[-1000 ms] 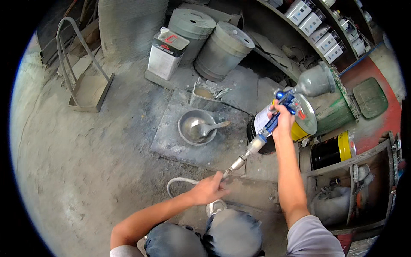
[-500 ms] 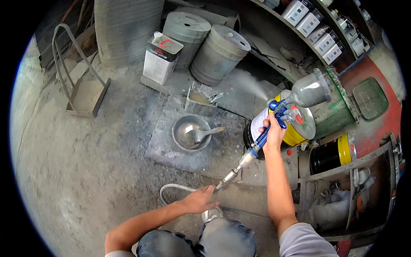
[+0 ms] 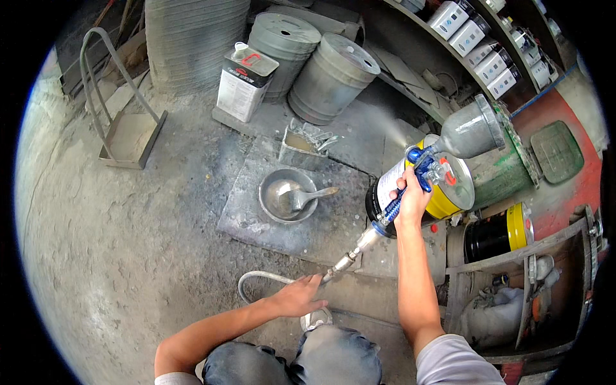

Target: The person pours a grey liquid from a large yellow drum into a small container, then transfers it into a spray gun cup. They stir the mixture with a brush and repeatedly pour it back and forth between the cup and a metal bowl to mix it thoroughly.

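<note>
My right hand is wrapped round the handle of a blue spray gun. A cloudy cup is fixed on the gun, tilted to the right. White mist leaves the nozzle toward the far left. Below the handle, a clear filter and metal coupling join a grey air hose. My left hand is closed over the hose just behind the coupling, thumb apart; its fingers hide part of the hose. Close under the gun stands a black and yellow drum.
A metal bowl with a brush sits on a slab, beside a square tub of tools. Behind are a rectangular can and two grey drums. A handled metal tray is at left, a wooden rack at right.
Mist keeps coming from the nozzle. The spray gun's cup has shifted slightly to the right and away from me. Both hands keep nearly the same place and hold.
</note>
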Available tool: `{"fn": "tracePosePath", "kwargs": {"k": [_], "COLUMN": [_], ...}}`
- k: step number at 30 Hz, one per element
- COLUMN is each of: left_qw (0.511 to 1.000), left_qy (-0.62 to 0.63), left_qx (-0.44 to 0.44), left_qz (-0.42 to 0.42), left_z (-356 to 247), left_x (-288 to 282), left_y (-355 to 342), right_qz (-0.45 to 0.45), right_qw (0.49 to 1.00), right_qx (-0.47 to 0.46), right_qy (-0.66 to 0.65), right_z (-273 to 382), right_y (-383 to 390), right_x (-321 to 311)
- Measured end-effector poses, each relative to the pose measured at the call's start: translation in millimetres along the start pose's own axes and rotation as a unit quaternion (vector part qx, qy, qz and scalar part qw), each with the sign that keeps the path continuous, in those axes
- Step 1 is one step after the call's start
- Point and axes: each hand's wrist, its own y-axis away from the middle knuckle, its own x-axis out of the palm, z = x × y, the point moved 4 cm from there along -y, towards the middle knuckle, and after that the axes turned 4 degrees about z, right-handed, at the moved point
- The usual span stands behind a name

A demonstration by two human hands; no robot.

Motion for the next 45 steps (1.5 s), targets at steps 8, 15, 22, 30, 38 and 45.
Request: {"fn": "tracePosePath", "kwargs": {"k": [8, 15, 22, 30, 38, 45], "left_qw": [1.0, 1.0, 0.999, 0.997, 0.995, 0.999], "left_qy": [0.001, 0.005, -0.011, -0.012, -0.009, -0.016], "left_qx": [-0.01, -0.022, -0.025, -0.043, -0.062, -0.031], "left_qz": [0.009, 0.021, 0.021, 0.068, 0.081, -0.041], "left_z": [-9, -8, -4, -11, -11, -1], "left_x": [-5, -9, -2, -6, -16, -6], "left_y": [3, 2, 3, -5, 0, -6], "right_qz": [-0.019, -0.048, -0.021, -0.018, -0.032, -0.074], "right_qw": [1.0, 0.999, 1.0, 0.999, 0.998, 0.99], "right_qx": [-0.004, -0.022, -0.004, -0.005, -0.023, 0.027], "right_qy": [0.019, 0.008, 0.02, 0.033, 0.056, 0.116], "right_z": [5, 4, 1, -1, -2, -32], "right_y": [2, 3, 4, -6, -5, -53], "right_x": [2, 12, 6, -4, 22, -63]}}
